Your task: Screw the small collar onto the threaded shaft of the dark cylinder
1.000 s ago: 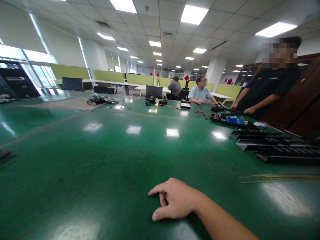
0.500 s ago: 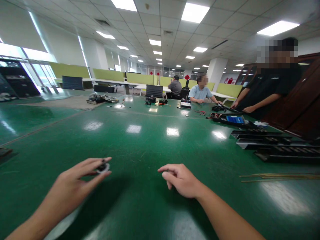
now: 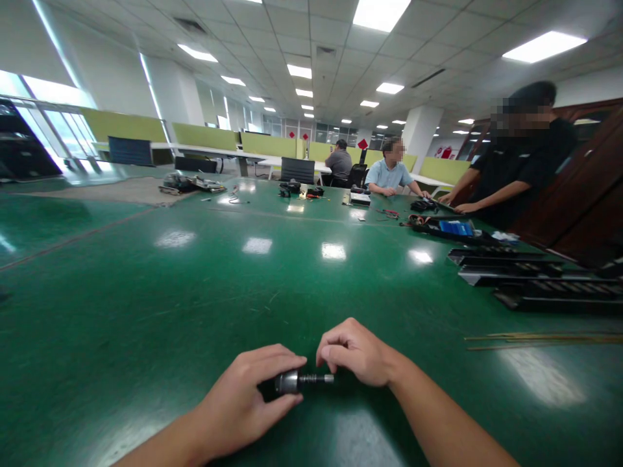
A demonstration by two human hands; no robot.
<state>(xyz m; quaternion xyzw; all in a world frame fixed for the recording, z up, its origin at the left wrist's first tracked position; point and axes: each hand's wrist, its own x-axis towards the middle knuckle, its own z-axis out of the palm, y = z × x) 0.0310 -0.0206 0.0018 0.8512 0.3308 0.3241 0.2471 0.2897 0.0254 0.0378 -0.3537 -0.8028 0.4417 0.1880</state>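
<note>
A small dark cylindrical metal part with a thin ridged shaft lies between the thumb and fingers of my left hand, low in the middle of the view. Its shaft points right, and its silvery tip is close below the fingers of my right hand. That hand has its fingers curled, with the thumb near the index finger; no object shows in it. Both hands are over the green table.
Black metal channels and thin brass-coloured rods lie at the right. Farther back are a black tray with blue items, cables and small devices. A standing person and a seated person are at the far right side.
My left hand has moved right, towards my right hand, and turned so that the part's shaft shows. My right hand's fingers have curled more. The view has shifted slightly.
</note>
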